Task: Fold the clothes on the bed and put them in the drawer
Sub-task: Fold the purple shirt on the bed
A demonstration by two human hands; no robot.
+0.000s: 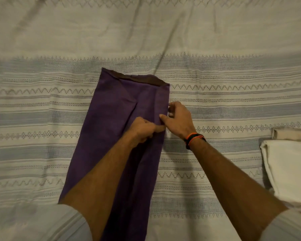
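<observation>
A long purple garment (111,119) lies flat on the bed, folded into a narrow strip with a dark brown band along its far end. Near the strip's right edge, my left hand (142,129) is closed and pinches the purple cloth. Just to its right, my right hand (178,119) grips the same edge between thumb and fingers; its wrist wears an orange and black band. My forearms hide the near part of the garment.
A patterned white and pale blue bedspread (233,94) covers the whole bed. Folded white and cream clothes (288,167) are stacked at the right edge. No drawer shows in this view.
</observation>
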